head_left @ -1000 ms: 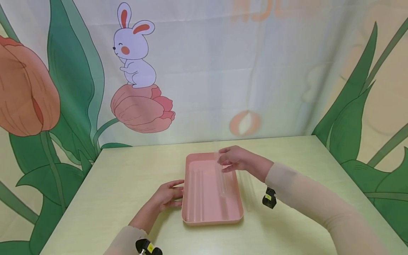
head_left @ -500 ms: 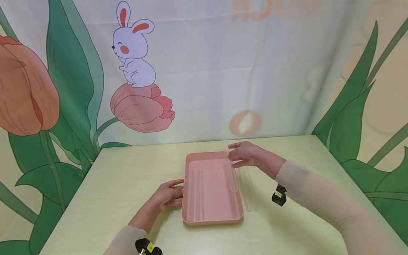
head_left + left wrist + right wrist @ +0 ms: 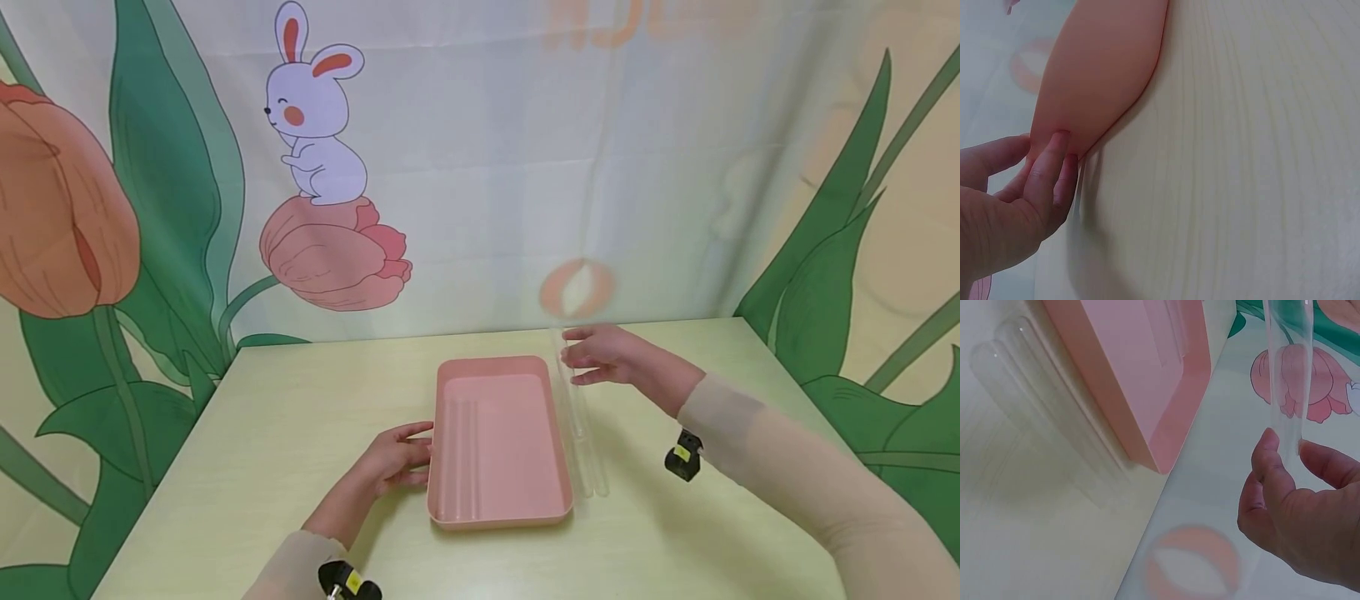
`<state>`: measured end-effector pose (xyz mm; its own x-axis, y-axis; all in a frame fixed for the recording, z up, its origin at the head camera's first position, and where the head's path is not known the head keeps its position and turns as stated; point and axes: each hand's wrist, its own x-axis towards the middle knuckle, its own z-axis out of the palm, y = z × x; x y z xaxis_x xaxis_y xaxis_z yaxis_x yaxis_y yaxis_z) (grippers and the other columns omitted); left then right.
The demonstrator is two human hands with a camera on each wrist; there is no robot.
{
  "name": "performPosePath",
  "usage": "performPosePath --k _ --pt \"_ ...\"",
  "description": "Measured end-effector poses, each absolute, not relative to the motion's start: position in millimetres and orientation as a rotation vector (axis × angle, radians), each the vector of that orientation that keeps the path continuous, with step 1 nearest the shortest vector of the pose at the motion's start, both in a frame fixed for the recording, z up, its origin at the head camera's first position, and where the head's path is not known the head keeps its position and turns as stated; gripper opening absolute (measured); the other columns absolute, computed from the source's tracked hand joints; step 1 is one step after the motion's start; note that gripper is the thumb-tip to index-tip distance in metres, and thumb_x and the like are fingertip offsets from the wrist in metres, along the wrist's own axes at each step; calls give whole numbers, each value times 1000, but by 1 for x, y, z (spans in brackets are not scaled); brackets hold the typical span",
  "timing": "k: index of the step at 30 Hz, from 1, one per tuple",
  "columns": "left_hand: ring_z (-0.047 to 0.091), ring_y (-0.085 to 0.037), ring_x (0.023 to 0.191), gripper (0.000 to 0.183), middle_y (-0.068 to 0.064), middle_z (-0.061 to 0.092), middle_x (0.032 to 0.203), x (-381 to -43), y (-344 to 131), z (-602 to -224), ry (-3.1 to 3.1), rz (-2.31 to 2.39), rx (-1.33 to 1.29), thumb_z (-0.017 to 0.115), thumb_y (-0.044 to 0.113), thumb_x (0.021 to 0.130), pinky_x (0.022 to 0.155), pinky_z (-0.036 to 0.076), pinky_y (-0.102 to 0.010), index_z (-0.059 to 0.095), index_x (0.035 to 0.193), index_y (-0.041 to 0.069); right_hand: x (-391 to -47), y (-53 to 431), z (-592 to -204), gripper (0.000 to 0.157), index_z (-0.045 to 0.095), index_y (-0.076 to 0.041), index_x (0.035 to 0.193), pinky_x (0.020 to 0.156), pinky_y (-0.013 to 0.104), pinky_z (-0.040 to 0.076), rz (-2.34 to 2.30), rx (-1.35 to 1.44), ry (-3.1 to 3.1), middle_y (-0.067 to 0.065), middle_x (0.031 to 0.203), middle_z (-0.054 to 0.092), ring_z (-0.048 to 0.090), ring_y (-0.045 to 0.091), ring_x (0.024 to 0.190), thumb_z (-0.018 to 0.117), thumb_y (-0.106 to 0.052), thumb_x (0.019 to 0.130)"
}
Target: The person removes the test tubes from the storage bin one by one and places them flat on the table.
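A clear test tube (image 3: 1290,369) with a rounded end is pinched between the thumb and fingers of my right hand (image 3: 606,357), just right of the tray's far right corner. Below it, two more clear test tubes (image 3: 1041,394) lie side by side on the table along the tray's right wall. The pink rectangular tray (image 3: 517,442) holds several clear tubes (image 3: 463,458) lined up lengthwise at its left side. My left hand (image 3: 397,458) rests its fingertips against the tray's outer left wall; the left wrist view shows these fingers (image 3: 1047,169) touching the pink wall.
The pale wood-grain table (image 3: 300,400) extends around the tray. Behind it hangs a printed cloth (image 3: 480,167) with a rabbit and tulips, meeting the table's back edge. A small black device (image 3: 684,456) hangs at the right sleeve.
My right hand has carried the test tube from above the tray's inside, rightward past its right wall, over the tubes on the table. My left hand and the tray have stayed put.
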<state>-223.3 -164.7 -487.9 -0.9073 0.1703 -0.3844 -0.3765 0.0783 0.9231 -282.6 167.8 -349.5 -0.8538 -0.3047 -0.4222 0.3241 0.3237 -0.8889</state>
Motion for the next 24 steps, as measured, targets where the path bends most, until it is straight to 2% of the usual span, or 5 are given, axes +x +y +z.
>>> performPosePath --k 5,7,12,18,24 --pt "71 -16 98 58 -33 52 148 -224 -164 -487 1973 1887 -214 57 -4 96 71 65 -35 42 152 -3 -281 179 -351 69 17 3 162 78 20 58 -1560 22 2080 25 155 41 55 11 103 51 -4 103" --pt "71 -16 97 58 -33 51 148 -224 -164 -487 1973 1885 -216 58 -4 96 71 65 -35 42 153 -3 -281 184 -352 68 17 3 162 78 20 58 -1560 25 2085 23 151 43 55 8 96 50 -5 103" --pt "71 -16 97 58 -33 52 148 -224 -164 -487 1977 1881 -227 57 -5 96 70 65 -34 43 152 -3 -279 193 -353 67 19 3 161 78 20 58 -1556 39 2096 22 146 46 55 9 98 51 -6 103" --pt "71 -17 98 57 -32 52 148 -224 -164 -488 1981 1877 -232 56 -5 96 71 65 -35 43 152 -3 -278 200 -357 65 21 5 160 78 21 59 -1539 55 2121 19 140 49 56 6 92 51 -6 104" --pt "71 -16 97 58 -32 52 148 -224 -164 -488 1980 1879 -235 56 -6 96 70 64 -34 43 152 -2 -280 205 -368 65 22 4 160 77 21 59 -1547 72 2112 22 146 46 56 7 93 51 -6 104"
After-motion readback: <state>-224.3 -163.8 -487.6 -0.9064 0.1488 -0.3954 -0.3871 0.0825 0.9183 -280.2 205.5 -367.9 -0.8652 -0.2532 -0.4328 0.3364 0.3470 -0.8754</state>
